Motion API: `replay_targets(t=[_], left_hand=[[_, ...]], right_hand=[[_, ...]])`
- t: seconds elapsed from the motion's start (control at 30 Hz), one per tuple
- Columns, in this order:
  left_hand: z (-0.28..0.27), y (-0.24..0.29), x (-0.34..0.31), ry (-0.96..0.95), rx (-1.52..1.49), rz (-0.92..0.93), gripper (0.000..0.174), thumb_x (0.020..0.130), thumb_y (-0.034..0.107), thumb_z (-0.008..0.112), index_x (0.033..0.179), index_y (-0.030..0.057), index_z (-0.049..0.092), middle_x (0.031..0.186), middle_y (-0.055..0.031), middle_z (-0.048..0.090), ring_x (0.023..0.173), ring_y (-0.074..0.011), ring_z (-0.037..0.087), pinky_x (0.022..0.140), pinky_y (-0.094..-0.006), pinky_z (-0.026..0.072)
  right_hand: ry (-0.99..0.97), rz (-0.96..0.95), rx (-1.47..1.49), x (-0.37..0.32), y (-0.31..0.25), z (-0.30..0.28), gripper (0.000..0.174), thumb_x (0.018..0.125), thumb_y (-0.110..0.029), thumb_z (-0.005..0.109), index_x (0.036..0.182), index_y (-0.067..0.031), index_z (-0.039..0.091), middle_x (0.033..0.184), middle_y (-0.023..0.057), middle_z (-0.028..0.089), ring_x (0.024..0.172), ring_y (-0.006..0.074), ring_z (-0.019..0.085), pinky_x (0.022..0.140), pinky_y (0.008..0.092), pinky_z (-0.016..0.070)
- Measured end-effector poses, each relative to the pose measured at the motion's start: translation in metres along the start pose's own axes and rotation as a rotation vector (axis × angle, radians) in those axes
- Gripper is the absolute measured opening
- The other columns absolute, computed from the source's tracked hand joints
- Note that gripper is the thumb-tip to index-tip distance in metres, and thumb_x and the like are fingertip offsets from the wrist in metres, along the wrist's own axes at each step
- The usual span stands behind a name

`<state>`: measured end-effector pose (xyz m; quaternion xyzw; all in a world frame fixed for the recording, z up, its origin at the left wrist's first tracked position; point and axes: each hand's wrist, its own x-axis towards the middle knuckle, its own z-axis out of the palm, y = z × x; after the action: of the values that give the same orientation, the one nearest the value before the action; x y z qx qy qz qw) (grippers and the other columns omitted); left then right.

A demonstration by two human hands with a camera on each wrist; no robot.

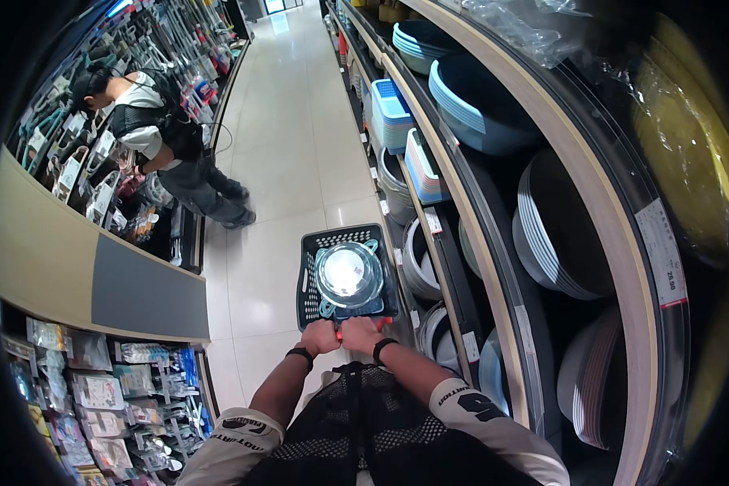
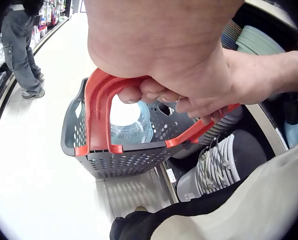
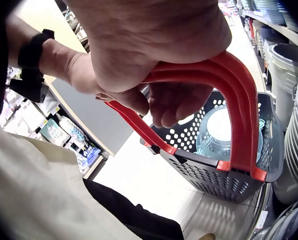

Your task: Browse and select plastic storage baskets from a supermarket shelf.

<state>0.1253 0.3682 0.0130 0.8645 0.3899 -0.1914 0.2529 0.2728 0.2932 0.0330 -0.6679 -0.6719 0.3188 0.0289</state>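
Note:
Both hands hold the red handle [image 2: 95, 112] of a dark shopping basket [image 1: 306, 243], side by side at its near end. In the left wrist view my left hand [image 2: 164, 55] curls its fingers around the handle bar. My right hand [image 3: 159, 50] grips the same bar in the right wrist view, fingers wrapped under it. Inside the basket sits a clear, bluish round bowl-like container [image 1: 350, 275] with a bright white glare on top. Light-blue loops [image 1: 326, 309] show beside it, and part of the basket's floor is hidden beneath.
Shelves with stacked basins [image 1: 535, 231], buckets [image 1: 419, 263] and plastic baskets [image 1: 389, 113] line the right side. A person [image 1: 158, 134] stands at the left shelves, facing them. A tiled aisle [image 1: 287, 121] runs ahead. Packaged goods [image 1: 101, 389] hang at the lower left.

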Motion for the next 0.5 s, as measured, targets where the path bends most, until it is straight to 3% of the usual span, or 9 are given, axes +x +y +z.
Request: replay_targets(t=[0.2,0.3,0.33,0.5], left_hand=[[-0.010,-0.009,0.018,0.023,-0.011,0.042,0.030,0.078,0.035,0.067,0.091,0.0109,0.077,0.092,-0.0202,0.073,0.088,-0.0388,0.071,0.082,-0.0484,0.0579],[-0.019,-0.010,0.027,0.032,-0.009,0.026,0.032,0.076,0.036,0.067,0.088,0.0085,0.077,0.093,-0.0198,0.074,0.090,-0.0369,0.072,0.083,-0.0455,0.0584],[-0.030,-0.006,0.026,0.019,-0.002,0.026,0.032,0.076,0.037,0.068,0.089,0.0089,0.078,0.093,-0.0200,0.074,0.089,-0.0373,0.072,0.083,-0.0461,0.0584],[-0.046,-0.013,0.051,0.010,-0.033,0.058,0.033,0.076,0.036,0.068,0.090,0.0083,0.078,0.094,-0.0210,0.074,0.088,-0.0382,0.072,0.082,-0.0473,0.0584]], right_hand=[[0.055,0.009,-0.018,0.016,0.003,-0.009,0.019,0.077,-0.019,0.068,0.088,-0.0065,0.077,0.090,0.0185,0.075,0.088,0.0350,0.074,0.081,0.0466,0.0586],[0.044,0.022,-0.038,0.028,0.009,-0.012,0.019,0.076,-0.020,0.070,0.088,-0.0066,0.077,0.091,0.0186,0.075,0.087,0.0349,0.074,0.081,0.0465,0.0586],[0.098,0.018,-0.020,0.033,0.011,-0.011,0.021,0.070,-0.022,0.072,0.080,-0.0047,0.077,0.083,0.0198,0.074,0.081,0.0361,0.074,0.079,0.0455,0.0583],[0.152,0.007,-0.039,0.055,0.023,-0.023,0.019,0.068,-0.024,0.072,0.077,-0.0077,0.076,0.080,0.0191,0.073,0.079,0.0371,0.073,0.078,0.0465,0.0581]])
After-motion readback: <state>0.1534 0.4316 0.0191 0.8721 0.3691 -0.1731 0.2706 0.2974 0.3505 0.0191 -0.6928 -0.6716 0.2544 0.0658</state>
